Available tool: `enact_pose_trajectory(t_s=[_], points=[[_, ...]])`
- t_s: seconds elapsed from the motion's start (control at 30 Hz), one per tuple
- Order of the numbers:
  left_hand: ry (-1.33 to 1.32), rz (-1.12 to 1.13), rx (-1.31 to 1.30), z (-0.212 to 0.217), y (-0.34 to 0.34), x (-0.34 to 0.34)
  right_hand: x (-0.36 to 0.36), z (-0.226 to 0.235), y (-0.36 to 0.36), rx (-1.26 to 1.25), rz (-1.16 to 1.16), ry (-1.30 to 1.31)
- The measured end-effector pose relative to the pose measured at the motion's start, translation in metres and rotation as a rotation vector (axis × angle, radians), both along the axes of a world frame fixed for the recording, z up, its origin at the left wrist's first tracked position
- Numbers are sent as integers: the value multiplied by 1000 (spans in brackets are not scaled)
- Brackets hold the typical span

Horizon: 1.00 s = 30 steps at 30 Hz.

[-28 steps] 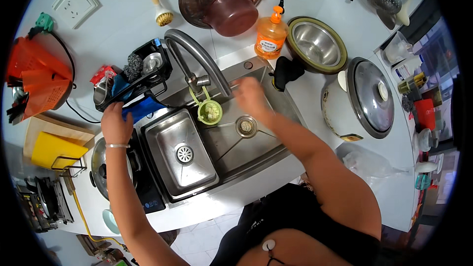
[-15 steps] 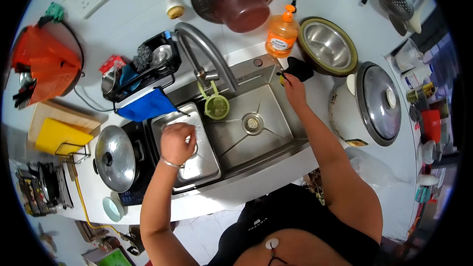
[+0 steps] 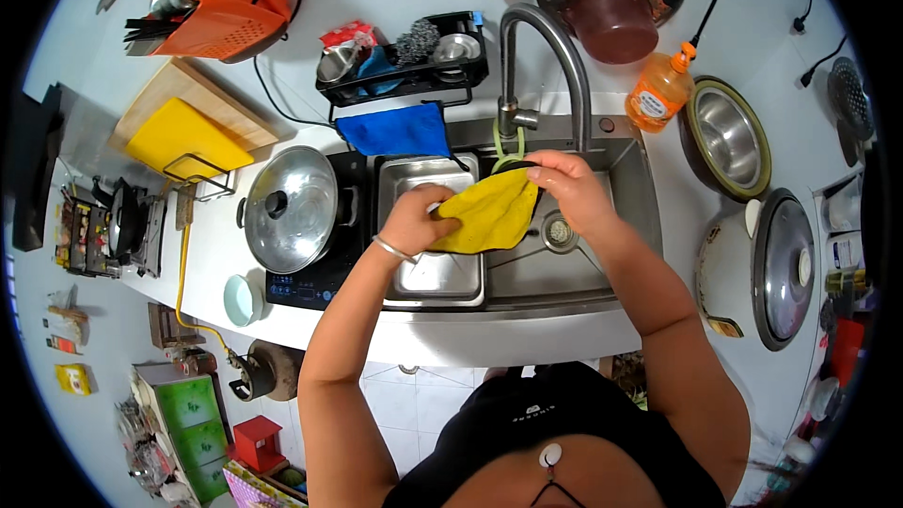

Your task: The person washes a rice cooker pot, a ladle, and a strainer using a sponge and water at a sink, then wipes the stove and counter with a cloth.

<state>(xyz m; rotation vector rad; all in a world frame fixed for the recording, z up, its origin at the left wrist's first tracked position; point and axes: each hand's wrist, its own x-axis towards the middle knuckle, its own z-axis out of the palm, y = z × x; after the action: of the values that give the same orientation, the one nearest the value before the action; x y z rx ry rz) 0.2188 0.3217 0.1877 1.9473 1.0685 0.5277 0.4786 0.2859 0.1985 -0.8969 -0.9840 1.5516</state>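
Observation:
A yellow cloth (image 3: 489, 214) with a dark edge is stretched out between my two hands over the sink. My left hand (image 3: 419, 217) grips its left end, thumb on top. At its upper right corner, my right hand (image 3: 571, 186) pinches it near a black part. Below the cloth lie the stainless steel tray (image 3: 435, 293) and the sink basin (image 3: 625, 190). The cloth hides part of both, and most of the green strainer (image 3: 509, 143) hanging at the faucet (image 3: 580, 85).
A blue cloth (image 3: 395, 132) hangs from the black rack (image 3: 404, 91) behind the tray. Left stands a lidded pan (image 3: 293, 210) on the cooktop, with a pale bowl (image 3: 243, 300) nearby. Right are an orange soap bottle (image 3: 657, 94), nested bowls (image 3: 726, 136) and a lidded pot (image 3: 785, 268).
My right hand has brought the cloth from the counter right of the sink to above its middle. My left hand has taken its other end. The view has shifted left.

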Motion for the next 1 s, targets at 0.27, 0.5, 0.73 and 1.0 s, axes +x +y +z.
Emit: enact_pose_trajectory(t_s=[0.27,0.5,0.73,1.0], points=[[-160,483,-36,17,14,-88,-42,12,27,259,-175,-493],[203,692,501,85,103,-69,-78,39,111,117,-272,-276],[370,305,727,47,120,-33,-93,13,132,964,-481,-1133],[765,147,219,41,153,-13,-89,15,147,1005,-274,-1305]])
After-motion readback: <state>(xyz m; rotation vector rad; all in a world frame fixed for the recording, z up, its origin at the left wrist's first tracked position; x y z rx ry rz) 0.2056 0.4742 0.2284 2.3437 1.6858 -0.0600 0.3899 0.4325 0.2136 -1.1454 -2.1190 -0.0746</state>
